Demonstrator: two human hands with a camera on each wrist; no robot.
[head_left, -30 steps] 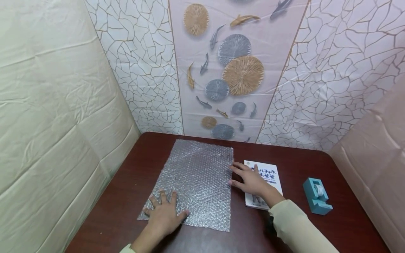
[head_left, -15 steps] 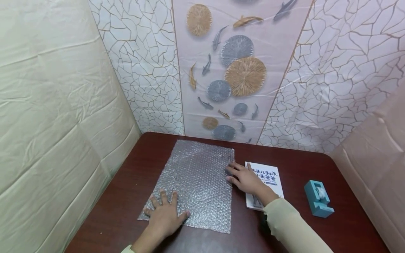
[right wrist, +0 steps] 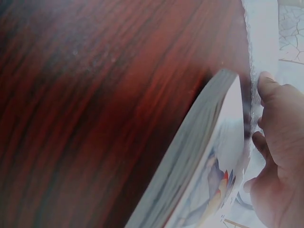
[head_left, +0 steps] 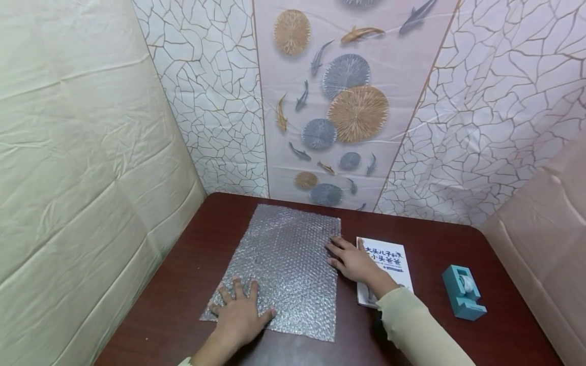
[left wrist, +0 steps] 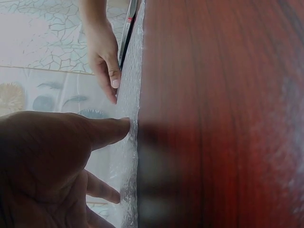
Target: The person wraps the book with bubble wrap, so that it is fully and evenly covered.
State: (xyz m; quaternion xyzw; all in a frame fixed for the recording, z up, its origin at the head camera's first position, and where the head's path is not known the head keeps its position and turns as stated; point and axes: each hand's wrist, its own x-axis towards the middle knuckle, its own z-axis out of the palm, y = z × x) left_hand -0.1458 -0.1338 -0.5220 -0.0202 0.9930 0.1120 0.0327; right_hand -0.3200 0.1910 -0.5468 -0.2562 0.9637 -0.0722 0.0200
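1. A clear, silvery rectangle of plastic bubble wrap (head_left: 286, 262) is lying flat, left of centre, on a dark red wooden bench (head_left: 155, 315).
2. The left hand (head_left: 240, 315) is resting on its near left corner, fingers spread apart.
3. The right hand (head_left: 358, 262), fingers apart and gripping nothing, is reaching over its right edge, past a white book with blue lettering (head_left: 391, 260).
4. The hands seem to be steadying the wrap; light, even pressure should be suiting it best.

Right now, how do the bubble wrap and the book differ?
The bubble wrap is silvery and bubbly; the book is white and printed on top.
The bubble wrap is a thin sheet; the book is a thicker block.
The bubble wrap covers more table than the book.
Both lie flat.
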